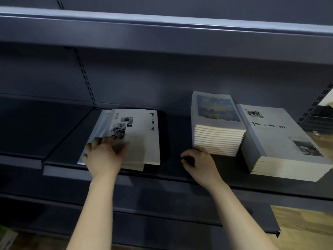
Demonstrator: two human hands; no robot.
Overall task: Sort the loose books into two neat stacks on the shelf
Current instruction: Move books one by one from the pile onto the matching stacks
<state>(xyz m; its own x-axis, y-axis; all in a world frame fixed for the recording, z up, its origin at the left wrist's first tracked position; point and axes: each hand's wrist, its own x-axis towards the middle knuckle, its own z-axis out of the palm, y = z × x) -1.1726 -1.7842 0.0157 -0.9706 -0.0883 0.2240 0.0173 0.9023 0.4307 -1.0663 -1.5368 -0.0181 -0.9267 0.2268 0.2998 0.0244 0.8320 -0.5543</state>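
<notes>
Here we press our left hand (104,156), fingers spread flat, on the near left corner of the loose books (133,139) lying fanned on the dark shelf (173,170). Our right hand (200,163) hangs loosely curled and empty, its knuckles just at the base of the tall stack (216,127); a second stack (281,141) sits touching that one's right side. The covers are pale grey with small photographs.
</notes>
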